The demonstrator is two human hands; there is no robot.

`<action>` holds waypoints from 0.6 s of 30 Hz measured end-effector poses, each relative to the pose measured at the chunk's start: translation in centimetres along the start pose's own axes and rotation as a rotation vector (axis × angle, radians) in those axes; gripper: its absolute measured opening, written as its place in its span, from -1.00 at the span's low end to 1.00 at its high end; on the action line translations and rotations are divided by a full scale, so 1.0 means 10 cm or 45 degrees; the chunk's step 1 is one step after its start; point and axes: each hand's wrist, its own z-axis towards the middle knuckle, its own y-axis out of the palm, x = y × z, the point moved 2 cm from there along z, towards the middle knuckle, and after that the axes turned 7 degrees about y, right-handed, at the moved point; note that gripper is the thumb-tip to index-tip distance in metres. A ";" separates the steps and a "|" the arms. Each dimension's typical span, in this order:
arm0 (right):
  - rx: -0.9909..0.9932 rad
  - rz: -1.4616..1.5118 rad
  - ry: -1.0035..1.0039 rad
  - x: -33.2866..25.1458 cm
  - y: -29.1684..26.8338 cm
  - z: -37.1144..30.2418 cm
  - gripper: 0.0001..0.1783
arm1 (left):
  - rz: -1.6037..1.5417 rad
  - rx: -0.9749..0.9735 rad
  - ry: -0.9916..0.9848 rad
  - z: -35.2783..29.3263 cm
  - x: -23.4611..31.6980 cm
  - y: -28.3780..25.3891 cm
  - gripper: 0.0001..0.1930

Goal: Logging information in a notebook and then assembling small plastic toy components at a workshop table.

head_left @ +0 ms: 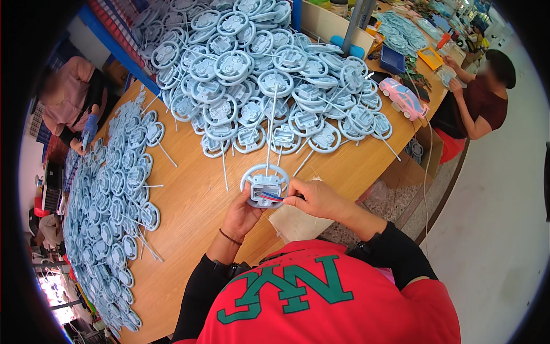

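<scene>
A light-blue toy steering wheel (248, 175) is held up over the near edge of the table, its open rectangular box facing me. My left hand (241, 217) is closed round its lower left side. From the right, my right hand (316, 198) pinches a thin dark tool (282, 199) whose tip reaches into the box; its exact kind is too small to make out. Red and blue strands, which look like wires, show beside the tip. A pale cord (271, 126) runs from the top of the wheel toward the heap behind.
A big heap of similar wheels (235, 66) covers the table's far side, and another pile (103, 229) lies to the left. A pink toy car (404, 98) stands right of the heap. Co-workers sit at left (71, 103) and right (481, 100). A pale sheet (295, 221) lies below my right hand.
</scene>
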 end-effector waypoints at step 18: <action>0.006 0.146 0.189 0.18 0.10 0.07 -0.72 | 0.671 -0.009 0.151 0.01 0.61 -0.24 -0.48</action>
